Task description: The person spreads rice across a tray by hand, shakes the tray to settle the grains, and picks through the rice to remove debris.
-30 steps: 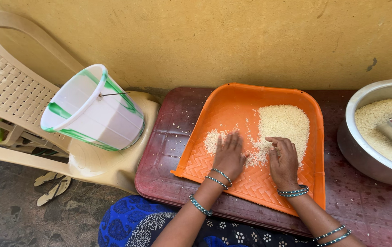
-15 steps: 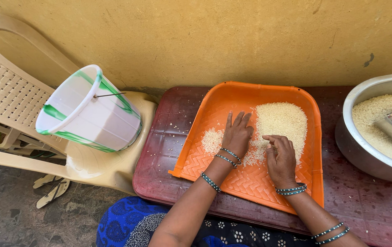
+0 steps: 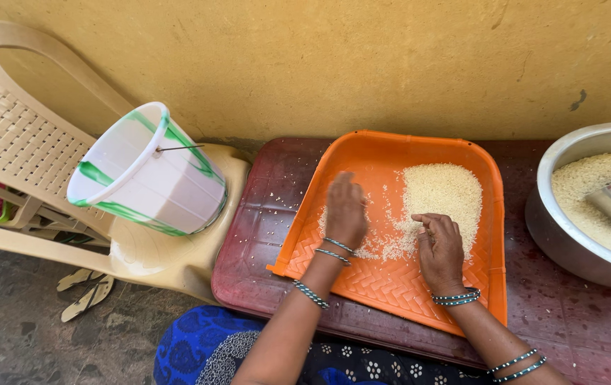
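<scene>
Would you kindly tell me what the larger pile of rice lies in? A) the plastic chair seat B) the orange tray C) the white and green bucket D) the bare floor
B: the rice pile lies in the orange tray, under the right hand.

Rough mustard-yellow plastered wall runs across the whole back, a few dark scuffs on it. Off to the left there's a cream plastic chair tipped on its side on a dark mottled stone floor, with a pair of pale sandals lying just under its edge. Even daylight, no hard shadows
</scene>
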